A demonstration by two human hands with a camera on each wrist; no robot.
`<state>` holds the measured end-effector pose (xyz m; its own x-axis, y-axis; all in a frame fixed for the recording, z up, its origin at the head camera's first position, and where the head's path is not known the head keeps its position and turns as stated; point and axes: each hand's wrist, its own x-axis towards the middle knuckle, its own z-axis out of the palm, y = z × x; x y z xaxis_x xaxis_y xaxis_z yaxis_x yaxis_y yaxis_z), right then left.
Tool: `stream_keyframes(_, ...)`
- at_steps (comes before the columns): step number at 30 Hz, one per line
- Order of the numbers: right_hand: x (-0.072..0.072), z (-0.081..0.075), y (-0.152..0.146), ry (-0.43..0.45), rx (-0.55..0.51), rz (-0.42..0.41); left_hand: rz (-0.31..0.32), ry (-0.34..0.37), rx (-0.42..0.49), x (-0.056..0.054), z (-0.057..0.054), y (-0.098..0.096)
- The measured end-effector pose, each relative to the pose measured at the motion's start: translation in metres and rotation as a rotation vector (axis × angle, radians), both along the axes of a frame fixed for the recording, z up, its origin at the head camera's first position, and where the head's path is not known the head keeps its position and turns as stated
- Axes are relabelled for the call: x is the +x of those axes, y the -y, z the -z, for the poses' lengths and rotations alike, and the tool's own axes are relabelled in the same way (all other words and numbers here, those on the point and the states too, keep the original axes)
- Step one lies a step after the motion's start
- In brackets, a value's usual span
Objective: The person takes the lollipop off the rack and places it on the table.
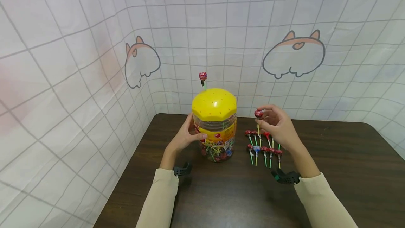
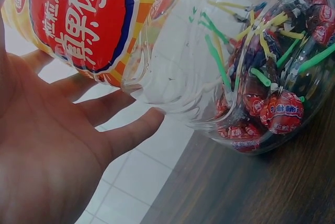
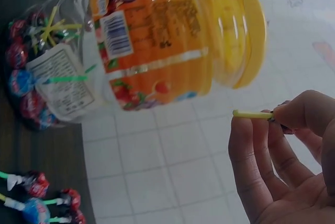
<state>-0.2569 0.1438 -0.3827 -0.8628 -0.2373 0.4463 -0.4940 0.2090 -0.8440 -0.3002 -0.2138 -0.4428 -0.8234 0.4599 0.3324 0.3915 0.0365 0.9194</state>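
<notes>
A clear plastic candy jar [image 1: 218,136] with a yellow domed lid [image 1: 214,104] stands upright on the table, lollipops visible inside its base [image 2: 277,72]. My left hand [image 1: 186,134] holds the jar's left side, thumb across the front of the label and fingers round behind [image 2: 68,114]. One lollipop [image 1: 203,76] sticks up above the back of the lid, red head on top. To the right of the jar, my right hand [image 1: 276,124] pinches a red-headed lollipop with a yellow stick [image 3: 254,114]; its head [image 1: 258,114] points up in the head view.
Below my right hand lie two rows of lollipops [image 1: 264,149] on the dark wooden table [image 1: 221,192], mostly red-headed, one blue, with green and yellow sticks. A white gridded curtain [image 1: 221,45] hangs behind and along the left side of the table.
</notes>
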Motion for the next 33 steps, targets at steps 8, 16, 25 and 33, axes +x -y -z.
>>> stream_keyframes(8,0.000,0.024,-0.022,0.024,-0.057,0.031,-0.004,-0.005,-0.006,-0.001,0.001,-0.001)
stream_keyframes(16,-0.010,0.048,-0.041,0.120,-0.118,0.041,-0.008,0.007,-0.012,0.000,0.001,0.001)
stream_keyframes(25,-0.014,0.071,-0.066,0.144,-0.049,0.140,0.018,0.012,0.005,0.001,0.002,-0.004)
stream_keyframes(33,-0.018,0.081,-0.087,0.156,-0.063,0.163,0.004,0.022,0.002,0.002,0.001,-0.001)
